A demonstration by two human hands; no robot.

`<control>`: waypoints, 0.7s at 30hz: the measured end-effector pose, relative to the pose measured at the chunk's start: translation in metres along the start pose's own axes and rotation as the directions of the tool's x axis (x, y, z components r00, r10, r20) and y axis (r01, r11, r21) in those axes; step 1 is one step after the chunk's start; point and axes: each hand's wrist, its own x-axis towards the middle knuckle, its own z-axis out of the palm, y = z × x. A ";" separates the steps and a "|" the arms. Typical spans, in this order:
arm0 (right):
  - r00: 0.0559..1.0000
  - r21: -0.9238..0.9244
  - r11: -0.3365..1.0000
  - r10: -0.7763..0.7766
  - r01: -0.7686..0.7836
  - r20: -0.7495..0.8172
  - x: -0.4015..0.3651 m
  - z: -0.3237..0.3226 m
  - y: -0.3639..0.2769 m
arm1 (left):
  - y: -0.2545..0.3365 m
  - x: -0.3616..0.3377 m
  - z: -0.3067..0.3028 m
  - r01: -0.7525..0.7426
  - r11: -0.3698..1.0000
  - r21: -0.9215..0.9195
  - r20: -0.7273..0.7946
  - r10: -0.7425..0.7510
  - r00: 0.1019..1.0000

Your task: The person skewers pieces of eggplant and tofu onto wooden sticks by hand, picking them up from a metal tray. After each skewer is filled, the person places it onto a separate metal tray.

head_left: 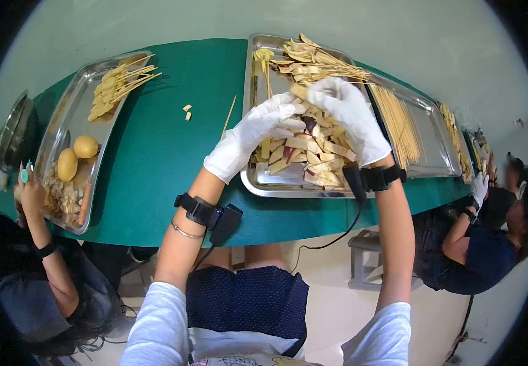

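While a pale slice (298, 91) sits between the gloved hands above the central tray (306, 194), the left hand (248, 134) has fingers apart; the right hand's (352, 116) grip cannot be determined. The central tray contains cut pieces (309, 149) and loaded skewers (331, 72); the adjacent tray (438, 131), bare sticks (395, 125); the far-left tray (81, 230), two round yellow items (67, 165).

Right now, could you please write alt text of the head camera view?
White-gloved left hand and right hand are close together above sliced pieces in a metal tray on a green table; bare sticks lie to the right, other people on both sides.
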 end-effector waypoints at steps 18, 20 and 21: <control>0.992 -0.850 0.523 -0.123 0.059 -0.007 -0.069 -0.031 0.040 | 0.002 0.000 -0.011 -0.024 0.998 0.064 -0.075 0.029 0.997; 0.993 -0.890 0.454 -0.119 0.043 -0.012 -0.068 -0.034 0.042 | 0.007 -0.001 -0.007 -0.024 0.998 0.054 -0.100 0.029 0.995; 0.993 -0.908 0.419 -0.120 0.032 -0.021 -0.066 -0.034 0.043 | 0.009 -0.001 -0.006 -0.026 0.998 0.050 -0.111 0.032 0.993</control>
